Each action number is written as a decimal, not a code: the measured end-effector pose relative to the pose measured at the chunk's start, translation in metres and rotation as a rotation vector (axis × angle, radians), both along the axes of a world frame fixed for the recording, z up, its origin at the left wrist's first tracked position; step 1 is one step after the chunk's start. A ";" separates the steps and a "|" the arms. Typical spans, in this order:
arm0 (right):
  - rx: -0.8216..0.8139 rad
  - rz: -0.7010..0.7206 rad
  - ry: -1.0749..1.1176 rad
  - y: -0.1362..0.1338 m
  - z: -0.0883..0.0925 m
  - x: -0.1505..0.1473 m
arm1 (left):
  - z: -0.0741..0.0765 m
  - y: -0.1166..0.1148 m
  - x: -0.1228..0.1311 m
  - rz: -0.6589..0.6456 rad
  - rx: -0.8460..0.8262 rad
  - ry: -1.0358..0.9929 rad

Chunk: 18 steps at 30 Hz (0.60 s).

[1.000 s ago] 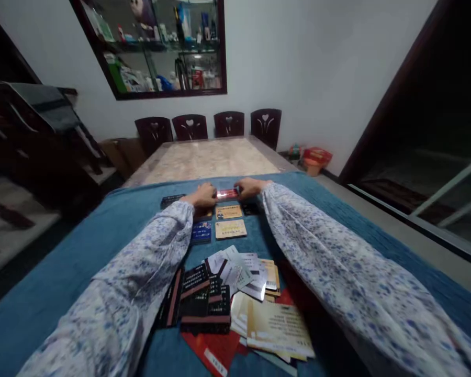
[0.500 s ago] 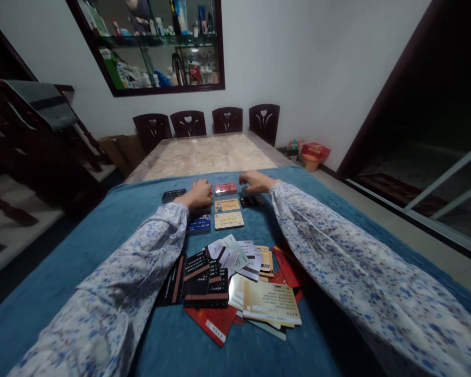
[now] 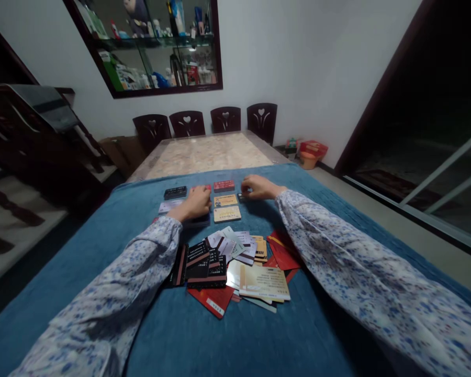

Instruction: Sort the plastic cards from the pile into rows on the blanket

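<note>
My left hand [image 3: 196, 203] is closed, fingers curled down over the left group of cards; what lies under its fingertips is hidden. A red card stack [image 3: 204, 187] peeks out behind it. My right hand [image 3: 259, 187] is closed over a small black card stack [image 3: 241, 197], its fingertips at the stack's edge. Between the hands lie a red stack [image 3: 223, 186], a yellow stack [image 3: 225, 200] and a cream stack [image 3: 227, 214]. Left of my left hand are a black stack [image 3: 175, 192] and a pale purple card [image 3: 168, 206].
Nearer to me lies a loose pile: black cards [image 3: 207, 273], pale cards [image 3: 241, 246], gold cards [image 3: 264, 283] and red cards [image 3: 284, 251]. A blue cloth [image 3: 298, 335] covers this part of the table [image 3: 215, 149]. Several dark chairs [image 3: 225, 121] stand at its far end.
My right hand has come down and closer in onto the black stack. My left hand has shifted slightly down, baring the black stack and pale purple card on the left. The view has moved a little.
</note>
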State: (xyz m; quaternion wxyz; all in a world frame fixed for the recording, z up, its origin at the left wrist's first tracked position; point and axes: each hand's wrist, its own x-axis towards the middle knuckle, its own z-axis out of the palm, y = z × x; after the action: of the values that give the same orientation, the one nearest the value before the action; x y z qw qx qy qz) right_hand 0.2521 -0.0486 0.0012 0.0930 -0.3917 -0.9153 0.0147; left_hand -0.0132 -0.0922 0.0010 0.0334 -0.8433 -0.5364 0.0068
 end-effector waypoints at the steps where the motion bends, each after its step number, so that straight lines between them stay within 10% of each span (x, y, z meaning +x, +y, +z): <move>1: -0.004 0.011 0.011 -0.004 0.000 0.000 | 0.000 -0.005 0.000 -0.005 -0.005 -0.009; 18: -0.046 0.326 0.214 -0.074 -0.014 -0.023 | -0.013 -0.080 0.004 -0.060 -0.024 -0.059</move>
State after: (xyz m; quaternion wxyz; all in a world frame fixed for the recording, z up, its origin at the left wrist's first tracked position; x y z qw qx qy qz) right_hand 0.2289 -0.1223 -0.0125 0.1770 -0.2363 -0.9510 0.0920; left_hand -0.0089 -0.1725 -0.0122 0.0078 -0.8591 -0.5117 -0.0125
